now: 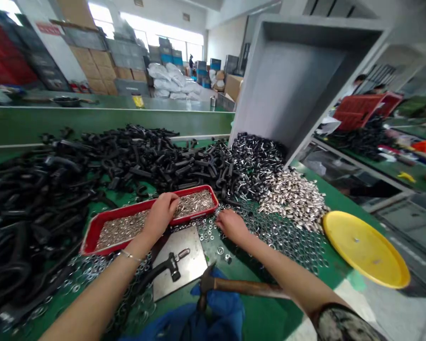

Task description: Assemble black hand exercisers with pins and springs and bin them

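My left hand (161,212) is over the divider of a long red tray (92,237), its fingers pinched together at the small metal pins (195,202) in the far compartment. What the fingertips hold is hidden. Beside the tray's right end, my right hand (231,225) is closed low over loose metal washers (284,240); anything in it is too small to make out. Between my forearms, a black handle-like part (171,266) with a metal pin at its end lies on a flat metal plate (191,255). A wooden-handled hammer (248,286) rests on blue cloth (227,308).
Black curved parts (145,161) are heaped across the back and left. A tipped grey crate (291,80) stands behind black-capped screws (255,161) and silver sleeves (294,196). A yellow round tray (365,251) sits at the right edge of the green table.
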The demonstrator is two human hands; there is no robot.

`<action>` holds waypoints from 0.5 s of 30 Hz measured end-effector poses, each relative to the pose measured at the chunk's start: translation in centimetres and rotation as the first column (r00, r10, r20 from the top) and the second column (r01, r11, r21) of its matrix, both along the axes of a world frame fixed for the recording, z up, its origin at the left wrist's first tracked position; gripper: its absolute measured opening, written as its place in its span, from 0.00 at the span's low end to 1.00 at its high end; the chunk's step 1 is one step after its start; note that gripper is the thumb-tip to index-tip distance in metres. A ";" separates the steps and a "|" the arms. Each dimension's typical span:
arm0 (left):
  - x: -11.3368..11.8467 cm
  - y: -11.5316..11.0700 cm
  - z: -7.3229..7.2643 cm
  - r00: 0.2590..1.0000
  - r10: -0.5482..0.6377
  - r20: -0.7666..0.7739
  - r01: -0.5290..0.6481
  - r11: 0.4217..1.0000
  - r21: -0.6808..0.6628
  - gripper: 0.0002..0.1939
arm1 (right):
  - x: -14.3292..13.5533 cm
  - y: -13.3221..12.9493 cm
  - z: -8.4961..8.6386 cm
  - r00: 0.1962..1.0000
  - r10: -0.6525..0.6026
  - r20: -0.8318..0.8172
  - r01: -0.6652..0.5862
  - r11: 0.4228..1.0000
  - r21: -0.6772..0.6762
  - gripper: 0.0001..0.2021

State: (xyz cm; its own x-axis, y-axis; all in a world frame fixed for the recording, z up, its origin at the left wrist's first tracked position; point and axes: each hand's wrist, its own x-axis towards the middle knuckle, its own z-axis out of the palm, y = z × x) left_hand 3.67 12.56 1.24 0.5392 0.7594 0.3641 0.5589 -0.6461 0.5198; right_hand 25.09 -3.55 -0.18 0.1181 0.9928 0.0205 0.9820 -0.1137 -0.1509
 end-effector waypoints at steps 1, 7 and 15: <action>-0.7 -0.5 0.4 0.997 -0.003 0.080 0.004 1.000 -0.013 0.11 | 0.3 -0.4 0.0 1.000 0.009 -0.028 -0.009 1.000 0.016 0.06; -7.4 -6.5 1.4 0.973 0.031 0.228 -0.012 0.996 -0.086 0.12 | 4.3 -2.3 0.7 0.989 -0.004 -0.151 0.022 0.993 0.113 0.10; -9.9 -12.5 0.1 0.986 0.143 0.091 -0.097 0.917 -0.387 0.07 | 2.6 -4.3 0.9 0.982 0.181 0.048 -0.183 0.982 0.050 0.16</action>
